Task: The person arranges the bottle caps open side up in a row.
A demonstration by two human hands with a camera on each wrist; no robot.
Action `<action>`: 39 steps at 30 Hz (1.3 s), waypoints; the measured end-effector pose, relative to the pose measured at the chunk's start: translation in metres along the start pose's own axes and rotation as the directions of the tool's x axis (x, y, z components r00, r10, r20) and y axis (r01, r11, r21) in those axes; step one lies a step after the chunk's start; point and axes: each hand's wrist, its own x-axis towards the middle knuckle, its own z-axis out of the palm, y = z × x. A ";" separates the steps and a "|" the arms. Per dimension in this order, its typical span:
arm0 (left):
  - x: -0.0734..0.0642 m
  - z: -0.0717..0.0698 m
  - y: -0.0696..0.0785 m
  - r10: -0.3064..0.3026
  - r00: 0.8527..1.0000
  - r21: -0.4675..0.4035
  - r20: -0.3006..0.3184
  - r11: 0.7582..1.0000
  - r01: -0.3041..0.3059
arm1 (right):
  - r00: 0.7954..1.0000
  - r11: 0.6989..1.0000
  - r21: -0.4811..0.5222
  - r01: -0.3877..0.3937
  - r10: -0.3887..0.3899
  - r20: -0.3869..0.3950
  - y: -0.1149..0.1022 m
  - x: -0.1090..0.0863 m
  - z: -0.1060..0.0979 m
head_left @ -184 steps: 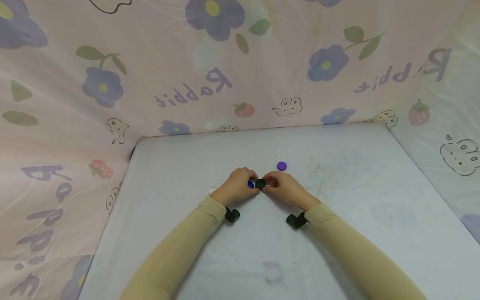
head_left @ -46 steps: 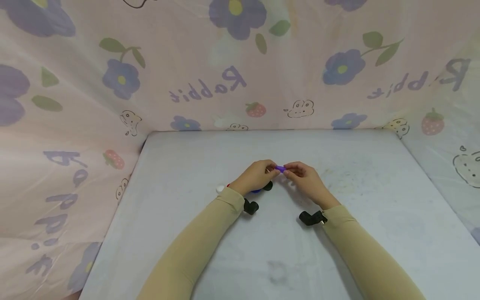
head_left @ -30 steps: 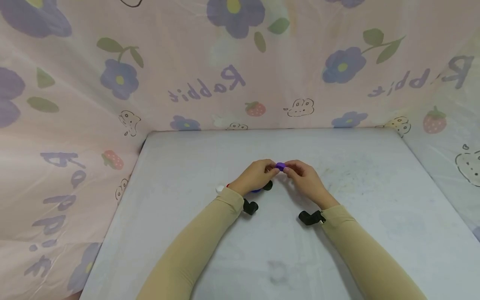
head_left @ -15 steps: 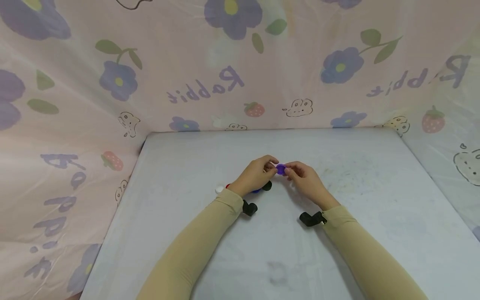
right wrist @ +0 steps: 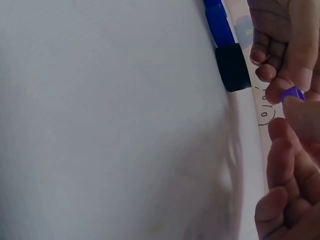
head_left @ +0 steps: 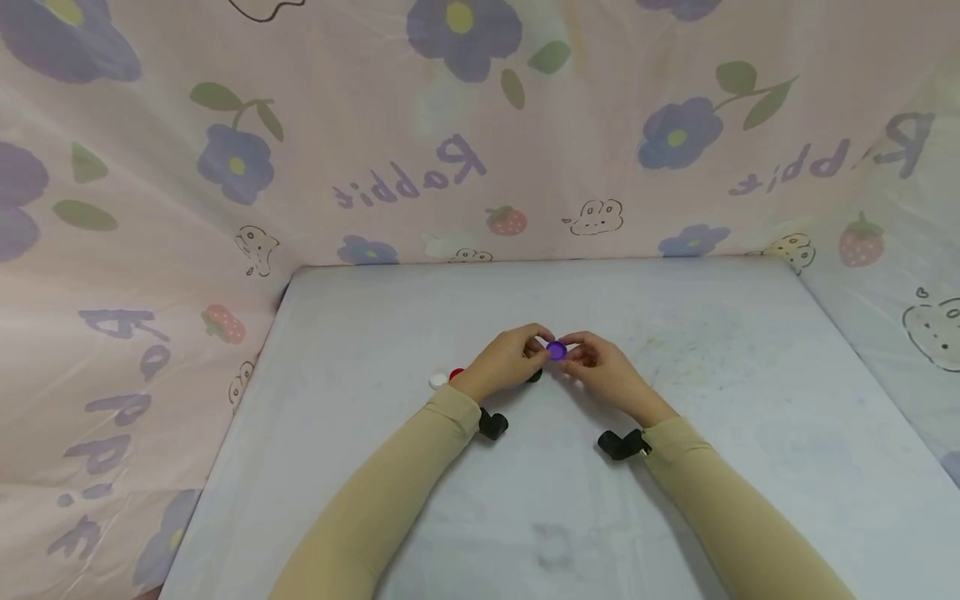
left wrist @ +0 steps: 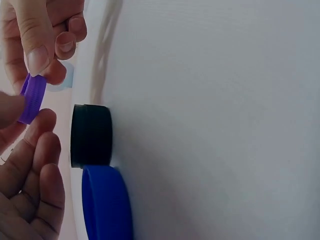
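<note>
Both hands meet above the table, their fingertips on a small purple bottle cap (head_left: 557,351), tilted so its hollow side faces the head camera. My left hand (head_left: 510,358) pinches the cap's left side between thumb and fingers. On the other side, my right hand (head_left: 606,372) pinches its edge; the remaining fingers are loosely bent. A black cap (left wrist: 91,136) stands on the table near the left hand, right beside a blue cap (left wrist: 107,202). In the head view the left hand hides the blue one and part of the black cap (head_left: 535,376).
A white cap (head_left: 438,381) and a red cap (head_left: 457,375) lie by the left wrist, in line with the black one. The white-covered table (head_left: 585,533) ends at a patterned cloth (head_left: 555,167) behind and at the sides. Black wrist cameras (head_left: 621,444) stick out below the sleeves.
Earlier both hands held the black cap at the row; it now stands there released. The purple cap was lifted off the table, turned hollow side to view, and lately brought slightly nearer.
</note>
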 end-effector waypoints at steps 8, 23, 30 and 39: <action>-0.002 0.006 0.001 0.041 0.999 0.140 0.009 0.989 -0.042 | 0.999 0.999 -0.015 -0.030 0.030 0.023 0.002 -0.003 0.003; -0.005 0.011 -0.003 -0.003 0.999 0.407 0.035 0.913 -0.012 | 0.993 0.992 -0.123 -0.023 0.036 0.108 0.006 0.004 0.010; -0.002 0.010 -0.008 -0.029 0.998 0.400 0.047 0.917 0.008 | 0.991 0.993 -0.122 -0.003 0.019 0.131 0.005 0.012 0.011; 0.003 0.012 -0.013 -0.038 0.998 0.377 0.045 0.926 0.018 | 0.991 0.992 -0.122 -0.011 0.028 0.134 0.016 0.020 0.012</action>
